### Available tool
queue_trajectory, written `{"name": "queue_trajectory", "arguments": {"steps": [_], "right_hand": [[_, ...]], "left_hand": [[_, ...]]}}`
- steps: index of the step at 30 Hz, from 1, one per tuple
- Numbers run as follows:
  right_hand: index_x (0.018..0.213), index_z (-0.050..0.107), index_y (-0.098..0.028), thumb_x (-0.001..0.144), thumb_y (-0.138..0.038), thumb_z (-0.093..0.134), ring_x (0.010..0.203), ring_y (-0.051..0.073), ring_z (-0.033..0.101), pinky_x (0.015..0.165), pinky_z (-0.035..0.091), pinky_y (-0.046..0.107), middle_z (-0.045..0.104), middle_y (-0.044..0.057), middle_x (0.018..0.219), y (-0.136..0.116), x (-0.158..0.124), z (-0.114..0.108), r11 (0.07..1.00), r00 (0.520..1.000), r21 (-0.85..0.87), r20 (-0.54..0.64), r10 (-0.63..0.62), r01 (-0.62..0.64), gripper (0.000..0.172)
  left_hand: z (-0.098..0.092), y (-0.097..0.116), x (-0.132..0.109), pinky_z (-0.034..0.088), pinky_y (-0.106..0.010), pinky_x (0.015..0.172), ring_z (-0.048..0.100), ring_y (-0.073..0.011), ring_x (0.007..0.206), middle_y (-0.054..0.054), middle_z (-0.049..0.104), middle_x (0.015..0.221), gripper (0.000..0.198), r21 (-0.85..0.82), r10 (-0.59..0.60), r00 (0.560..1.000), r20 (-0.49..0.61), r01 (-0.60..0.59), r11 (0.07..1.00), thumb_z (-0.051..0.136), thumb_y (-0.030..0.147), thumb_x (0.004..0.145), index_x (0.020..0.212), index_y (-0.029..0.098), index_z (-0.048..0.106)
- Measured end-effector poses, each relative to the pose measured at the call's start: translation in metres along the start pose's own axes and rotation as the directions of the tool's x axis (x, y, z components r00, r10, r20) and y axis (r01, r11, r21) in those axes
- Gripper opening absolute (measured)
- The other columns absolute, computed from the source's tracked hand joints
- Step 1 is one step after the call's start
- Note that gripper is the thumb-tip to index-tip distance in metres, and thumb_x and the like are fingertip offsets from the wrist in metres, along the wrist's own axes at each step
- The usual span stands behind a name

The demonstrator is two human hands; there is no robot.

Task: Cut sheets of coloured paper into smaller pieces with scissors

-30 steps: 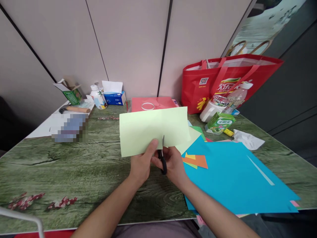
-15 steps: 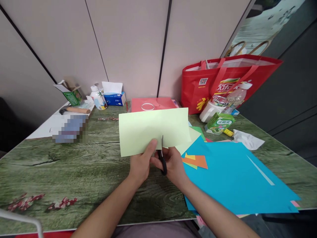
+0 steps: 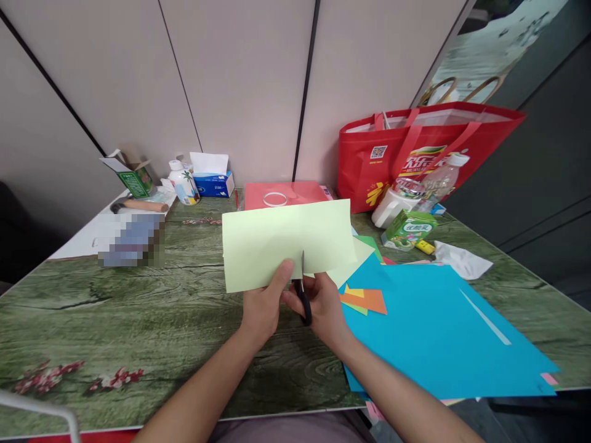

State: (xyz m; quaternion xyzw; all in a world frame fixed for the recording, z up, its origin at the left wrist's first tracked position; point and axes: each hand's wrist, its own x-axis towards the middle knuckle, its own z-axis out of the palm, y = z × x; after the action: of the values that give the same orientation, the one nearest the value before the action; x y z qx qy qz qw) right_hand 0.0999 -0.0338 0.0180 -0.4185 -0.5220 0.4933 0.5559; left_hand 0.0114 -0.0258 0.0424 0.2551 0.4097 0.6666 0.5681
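My left hand is closed on the lower edge of a pale green sheet of paper, its thumb pressed on the near face and its fingers mostly hidden behind. The sheet is held up above the table, tilted toward me. In my right hand are scissors with black handles. One blade shows in front of the paper, pointing away from me; the other is hidden behind it. The paper lies between the blades at its lower edge. Both hands are close together, near the middle of the table.
A large blue sheet lies at the right, with orange paper scraps on it. Behind stand a red bag, a green carton and a clear bottle. A hammer and a tissue box are at the back left.
Almost nothing differs. The pale green sheet has tilted very slightly, and both hands and the scissors stay in nearly the same place.
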Motion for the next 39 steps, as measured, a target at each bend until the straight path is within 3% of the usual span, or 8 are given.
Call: {"name": "queue_trajectory", "arguments": {"steps": [14, 18, 21, 30, 39], "right_hand": [[0.093, 0.046, -0.018, 0.061, -0.027, 0.071, 0.045, 0.010, 0.043, 0.043, 0.035, 0.021, 0.048, -0.008, 0.050, 0.0009, -0.0016, -0.0018, 0.995, 0.997, -0.065, -0.019, 0.074, -0.075, 0.042], [0.071, 0.048, -0.017, 0.060, -0.025, 0.072, 0.047, 0.010, 0.042, 0.045, 0.034, 0.021, 0.046, -0.006, 0.051, -0.0010, 0.0009, -0.0022, 0.996, 0.998, -0.064, -0.009, 0.062, -0.062, 0.027], [0.057, 0.045, -0.017, 0.061, -0.023, 0.070, 0.050, 0.010, 0.041, 0.048, 0.036, 0.022, 0.045, -0.005, 0.051, -0.0023, 0.0028, -0.0033, 0.999, 0.999, -0.037, 0.019, 0.040, -0.039, 0.027], [0.056, 0.045, -0.018, 0.062, -0.024, 0.071, 0.052, 0.011, 0.041, 0.054, 0.041, 0.024, 0.049, -0.002, 0.055, -0.0042, 0.0020, -0.0033, 0.998, 1.000, 0.050, 0.014, 0.027, -0.028, 0.027], [0.060, 0.050, -0.017, 0.061, -0.033, 0.072, 0.051, 0.012, 0.044, 0.052, 0.043, 0.026, 0.049, -0.002, 0.050, -0.0020, 0.0024, -0.0036, 1.000, 1.000, 0.001, -0.007, 0.026, -0.026, 0.027]], "left_hand": [[-0.0012, -0.0043, 0.0030, 0.047, -0.029, 0.084, 0.062, -0.0180, 0.093, -0.005, 0.069, 0.098, 0.045, 0.002, 0.025, 1.000, 0.018, -0.025, 1.000, 0.077, 0.029, 0.057, 0.098, 0.017, 0.066], [-0.0014, -0.0050, 0.0022, 0.048, -0.029, 0.082, 0.061, -0.0182, 0.094, -0.004, 0.069, 0.099, 0.044, -0.002, 0.017, 1.000, 0.025, -0.017, 1.000, 0.077, 0.028, 0.057, 0.098, 0.018, 0.066], [-0.0024, -0.0059, 0.0015, 0.048, -0.031, 0.082, 0.061, -0.0196, 0.093, -0.005, 0.069, 0.098, 0.045, 0.030, 0.016, 0.999, 0.035, -0.017, 0.999, 0.077, 0.029, 0.056, 0.098, 0.018, 0.066], [-0.0023, -0.0068, 0.0005, 0.044, -0.035, 0.089, 0.058, -0.0225, 0.099, -0.008, 0.067, 0.103, 0.048, 0.067, 0.014, 0.999, 0.052, -0.018, 0.998, 0.076, 0.032, 0.057, 0.101, 0.016, 0.065], [-0.0012, -0.0051, -0.0012, 0.044, -0.033, 0.090, 0.059, -0.0213, 0.099, -0.006, 0.068, 0.102, 0.043, 0.040, 0.001, 0.999, 0.036, -0.003, 0.999, 0.076, 0.029, 0.056, 0.096, 0.017, 0.066]]}}
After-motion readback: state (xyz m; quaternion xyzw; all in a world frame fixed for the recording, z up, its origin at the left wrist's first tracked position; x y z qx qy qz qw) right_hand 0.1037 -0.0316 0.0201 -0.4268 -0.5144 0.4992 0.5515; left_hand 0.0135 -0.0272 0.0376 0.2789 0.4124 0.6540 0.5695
